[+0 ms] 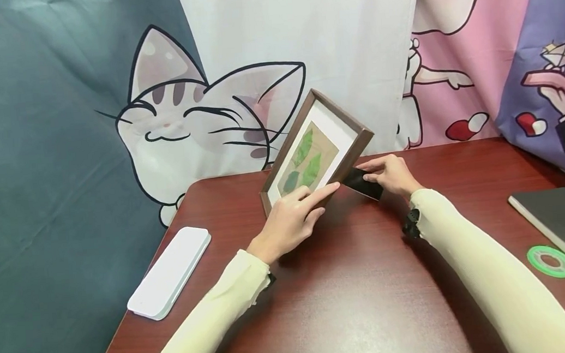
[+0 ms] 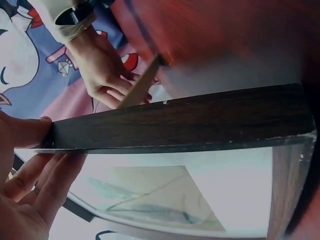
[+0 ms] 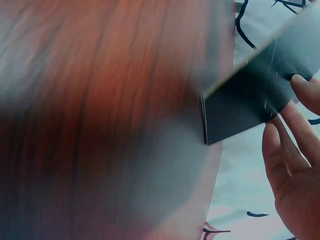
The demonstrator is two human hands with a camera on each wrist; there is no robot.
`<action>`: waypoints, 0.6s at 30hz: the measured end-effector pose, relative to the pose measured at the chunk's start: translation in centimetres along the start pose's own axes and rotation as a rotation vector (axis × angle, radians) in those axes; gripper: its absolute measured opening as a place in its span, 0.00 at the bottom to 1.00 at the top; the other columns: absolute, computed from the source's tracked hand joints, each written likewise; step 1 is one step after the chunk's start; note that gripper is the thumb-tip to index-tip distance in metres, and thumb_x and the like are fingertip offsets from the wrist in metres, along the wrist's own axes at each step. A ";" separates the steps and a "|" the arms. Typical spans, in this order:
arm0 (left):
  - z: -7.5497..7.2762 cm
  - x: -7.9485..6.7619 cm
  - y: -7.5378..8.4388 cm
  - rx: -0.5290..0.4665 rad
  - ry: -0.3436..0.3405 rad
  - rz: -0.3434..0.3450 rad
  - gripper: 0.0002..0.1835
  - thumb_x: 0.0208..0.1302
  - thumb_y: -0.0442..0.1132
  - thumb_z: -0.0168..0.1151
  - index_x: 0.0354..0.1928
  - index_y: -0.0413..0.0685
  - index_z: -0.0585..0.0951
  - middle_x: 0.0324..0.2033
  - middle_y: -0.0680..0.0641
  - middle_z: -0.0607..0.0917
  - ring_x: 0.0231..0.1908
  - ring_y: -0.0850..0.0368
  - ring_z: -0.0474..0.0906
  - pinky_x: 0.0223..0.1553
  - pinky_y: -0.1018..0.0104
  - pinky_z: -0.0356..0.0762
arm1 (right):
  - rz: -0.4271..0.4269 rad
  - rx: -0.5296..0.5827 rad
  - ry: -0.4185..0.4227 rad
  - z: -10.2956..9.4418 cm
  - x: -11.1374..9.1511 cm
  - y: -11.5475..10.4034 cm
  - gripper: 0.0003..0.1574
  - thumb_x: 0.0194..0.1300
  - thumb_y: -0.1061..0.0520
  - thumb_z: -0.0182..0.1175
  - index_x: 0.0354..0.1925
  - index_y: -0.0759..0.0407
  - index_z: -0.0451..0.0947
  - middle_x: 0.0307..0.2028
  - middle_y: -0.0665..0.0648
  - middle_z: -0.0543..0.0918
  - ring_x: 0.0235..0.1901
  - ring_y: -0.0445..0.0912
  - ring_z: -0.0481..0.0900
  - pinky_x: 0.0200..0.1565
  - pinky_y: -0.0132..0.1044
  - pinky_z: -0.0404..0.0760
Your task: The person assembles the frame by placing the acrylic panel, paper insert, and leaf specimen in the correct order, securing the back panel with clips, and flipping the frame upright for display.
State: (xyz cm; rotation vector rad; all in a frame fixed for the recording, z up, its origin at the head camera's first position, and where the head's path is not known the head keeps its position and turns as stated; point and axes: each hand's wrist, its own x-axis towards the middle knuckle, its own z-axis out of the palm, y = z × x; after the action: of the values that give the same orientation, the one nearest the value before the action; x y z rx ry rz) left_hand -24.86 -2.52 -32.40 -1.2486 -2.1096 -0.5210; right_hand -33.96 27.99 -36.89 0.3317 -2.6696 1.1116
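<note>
A brown wooden picture frame (image 1: 287, 141) stands tilted near the back of the table, with pressed green leaves (image 1: 313, 168) on a tan sheet inside a white mat. My left hand (image 1: 288, 220) grips its near side; in the left wrist view the thumb lies on the dark outer edge (image 2: 185, 117) and fingers are on the front. Behind the frame, my right hand (image 1: 393, 174) pinches a flat black stand leg (image 1: 365, 185) between thumb and fingers. The right wrist view shows the black panel (image 3: 240, 105) angled outward; where it joins the frame is hidden.
A white case (image 1: 171, 272) lies at the table's left edge. On the right are a green ring-shaped roll (image 1: 551, 261) and a dark flat book-like object (image 1: 561, 222). A cartoon-printed curtain (image 1: 352, 40) hangs right behind the reddish-brown table (image 1: 358, 280).
</note>
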 end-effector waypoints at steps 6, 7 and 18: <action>1.4 1.3 -0.1 0.029 0.000 -0.036 0.30 0.63 0.35 0.69 0.66 0.62 0.77 0.30 0.51 0.80 0.25 0.59 0.75 0.28 0.69 0.75 | 0.052 -0.025 0.019 0.5 0.1 0.0 0.29 0.61 0.56 0.71 0.61 0.51 0.81 0.61 0.65 0.81 0.64 0.63 0.76 0.64 0.58 0.73; 1.6 1.5 -0.1 0.030 0.000 -0.039 0.29 0.63 0.36 0.69 0.66 0.62 0.77 0.29 0.51 0.80 0.25 0.59 0.74 0.28 0.69 0.75 | 0.062 -0.026 0.018 0.5 0.0 0.1 0.30 0.61 0.56 0.71 0.62 0.51 0.80 0.62 0.65 0.80 0.66 0.64 0.73 0.64 0.59 0.71; 1.4 -0.4 -0.9 -0.101 -0.066 -0.086 0.31 0.60 0.32 0.71 0.65 0.60 0.78 0.33 0.50 0.80 0.31 0.62 0.79 0.38 0.74 0.79 | 0.081 0.103 -0.024 0.4 -1.2 0.1 0.34 0.63 0.53 0.70 0.67 0.50 0.75 0.64 0.66 0.78 0.65 0.61 0.76 0.64 0.55 0.74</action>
State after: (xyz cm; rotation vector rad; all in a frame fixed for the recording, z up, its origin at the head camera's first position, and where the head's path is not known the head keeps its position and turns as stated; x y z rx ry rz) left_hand -25.94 -2.32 -33.67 -1.2500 -2.2239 -0.6387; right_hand -32.93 27.92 -37.53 0.2590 -2.6737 1.2806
